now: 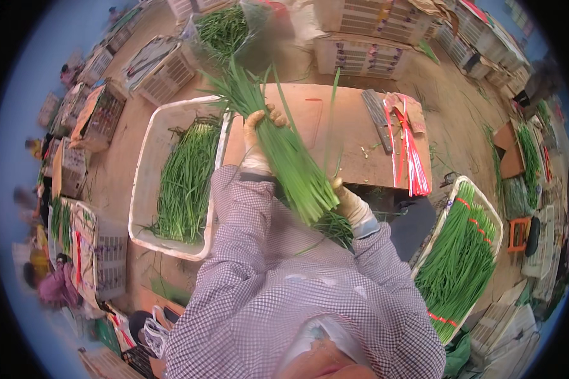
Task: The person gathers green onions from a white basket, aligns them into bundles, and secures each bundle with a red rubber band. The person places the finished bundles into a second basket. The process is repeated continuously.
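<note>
My left hand (258, 132), in a stained pale glove, is wrapped around a thick bunch of garlic chives (289, 163) held above my lap. Its leafy tips point away from me and its pale stem ends towards me. Beside those stem ends is my gloved right hand (353, 203); its fingers are mostly hidden behind the stems, so its grip is unclear. A single long leaf (333, 113) stands apart from the bunch, and I cannot tell what holds it. Below the bunch, more loose greens (334, 228) lie on my lap.
A wooden board table (346, 142) bears a flat grey metal blade (378, 121) and red-and-white tie strips (410, 166). Loose chives fill part of a white crate (140, 203) at left. Tied bundles (460, 256) lie in another crate at right. A bag of greens (223, 28) stands beyond.
</note>
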Action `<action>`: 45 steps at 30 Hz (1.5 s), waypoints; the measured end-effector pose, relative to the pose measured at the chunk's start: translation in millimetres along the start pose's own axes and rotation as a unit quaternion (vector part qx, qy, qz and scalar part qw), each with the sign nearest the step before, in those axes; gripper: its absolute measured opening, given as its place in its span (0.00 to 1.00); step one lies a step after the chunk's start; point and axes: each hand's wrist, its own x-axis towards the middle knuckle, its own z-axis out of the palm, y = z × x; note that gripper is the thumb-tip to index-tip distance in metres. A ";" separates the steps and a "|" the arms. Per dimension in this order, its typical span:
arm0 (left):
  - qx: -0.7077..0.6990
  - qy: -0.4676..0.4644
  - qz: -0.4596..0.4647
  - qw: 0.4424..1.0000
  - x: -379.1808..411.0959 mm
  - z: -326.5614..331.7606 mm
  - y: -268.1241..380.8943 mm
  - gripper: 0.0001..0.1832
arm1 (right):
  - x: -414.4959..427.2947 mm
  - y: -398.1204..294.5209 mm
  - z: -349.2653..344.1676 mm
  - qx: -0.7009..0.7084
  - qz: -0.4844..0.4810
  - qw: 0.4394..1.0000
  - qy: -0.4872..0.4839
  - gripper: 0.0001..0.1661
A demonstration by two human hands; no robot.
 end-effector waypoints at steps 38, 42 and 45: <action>0.037 0.218 -0.078 0.972 -100.2 -77.7 -23.5 0.22 | 123.9 -4.4 63.4 -0.838 -0.070 0.484 0.241 0.50; 0.040 0.241 0.004 0.970 -84.3 -132.2 -53.9 0.21 | 132.1 -4.9 63.5 -0.782 0.012 0.568 0.255 0.34; 0.075 0.235 0.037 0.968 -83.9 -138.9 -64.4 0.23 | 136.9 15.6 44.4 -0.752 0.062 0.596 0.275 0.26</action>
